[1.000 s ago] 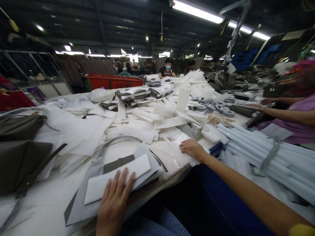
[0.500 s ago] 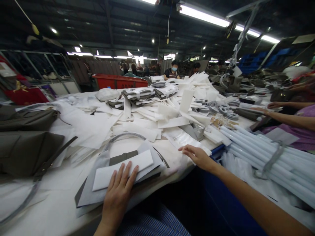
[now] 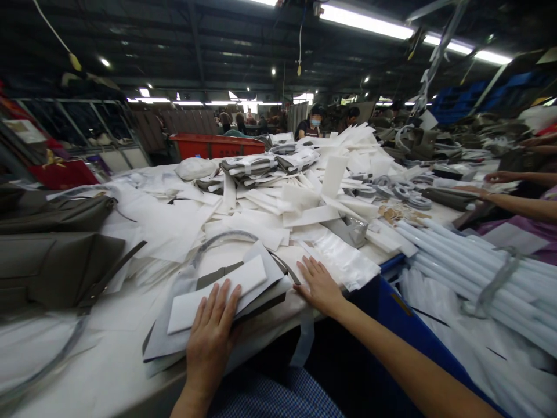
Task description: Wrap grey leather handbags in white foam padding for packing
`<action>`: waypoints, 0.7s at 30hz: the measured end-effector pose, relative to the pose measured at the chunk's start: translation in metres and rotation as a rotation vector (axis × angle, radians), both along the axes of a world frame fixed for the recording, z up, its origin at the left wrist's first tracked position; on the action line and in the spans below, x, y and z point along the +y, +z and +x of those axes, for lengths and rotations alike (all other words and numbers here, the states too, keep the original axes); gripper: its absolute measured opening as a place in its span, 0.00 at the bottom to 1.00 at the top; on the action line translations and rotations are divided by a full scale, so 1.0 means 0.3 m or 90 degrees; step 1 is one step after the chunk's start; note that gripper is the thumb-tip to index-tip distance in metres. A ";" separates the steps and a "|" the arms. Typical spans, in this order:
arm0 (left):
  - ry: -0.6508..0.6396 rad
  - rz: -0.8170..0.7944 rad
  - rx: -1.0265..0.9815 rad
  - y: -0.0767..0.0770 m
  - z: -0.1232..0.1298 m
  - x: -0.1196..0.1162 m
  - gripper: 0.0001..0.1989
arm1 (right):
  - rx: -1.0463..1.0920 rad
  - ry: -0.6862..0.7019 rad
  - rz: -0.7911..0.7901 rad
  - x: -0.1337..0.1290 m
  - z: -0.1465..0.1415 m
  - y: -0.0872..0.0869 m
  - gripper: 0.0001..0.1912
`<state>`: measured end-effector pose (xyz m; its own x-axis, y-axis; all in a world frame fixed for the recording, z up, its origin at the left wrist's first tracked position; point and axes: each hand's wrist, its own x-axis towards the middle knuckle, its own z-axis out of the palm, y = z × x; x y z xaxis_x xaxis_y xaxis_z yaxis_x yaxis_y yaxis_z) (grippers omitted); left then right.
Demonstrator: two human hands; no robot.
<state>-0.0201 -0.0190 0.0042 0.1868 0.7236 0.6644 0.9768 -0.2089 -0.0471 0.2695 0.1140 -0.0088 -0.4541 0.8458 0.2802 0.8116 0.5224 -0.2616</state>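
Observation:
A white foam sheet [image 3: 243,280] lies on a flat grey-green bag [image 3: 212,277] wrapped in grey paper [image 3: 163,342]. My left hand [image 3: 212,331] rests on the sheet's near side, fingers stretched out flat. To its right, my right hand [image 3: 321,285] lies palm down at the table's edge with fingers apart. Its thumb is at the end of a thin dark strap [image 3: 285,266] coming from the bag; whether it presses on it I cannot tell. The bag's wrapped handle [image 3: 224,235] arches behind. A translucent strip [image 3: 303,337] hangs over the edge below my right hand.
Clear plastic bags [image 3: 348,261] lie beyond my right hand. White sheets [image 3: 300,206] heap up mid-table. Dark bags [image 3: 56,270] stand on the left. A blue bin [image 3: 391,313] and bundled white tubes [image 3: 470,267] are at right, where a co-worker's arms [image 3: 517,203] reach in.
My right hand has moved left and nearer, from the clear plastic bags to beside the strap, and spread its fingers. The hanging strip has come into view. My left hand stays on the foam sheet.

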 end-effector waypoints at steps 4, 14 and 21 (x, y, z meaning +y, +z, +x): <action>0.014 0.022 -0.060 0.022 -0.009 -0.001 0.32 | -0.052 0.102 -0.013 -0.072 -0.049 -0.041 0.39; 0.018 0.047 -0.103 0.049 -0.017 -0.004 0.32 | -0.050 -0.109 0.019 0.083 -0.053 -0.037 0.37; 0.030 0.029 -0.095 0.043 -0.009 -0.009 0.32 | -0.017 -0.045 0.083 0.141 -0.025 -0.036 0.18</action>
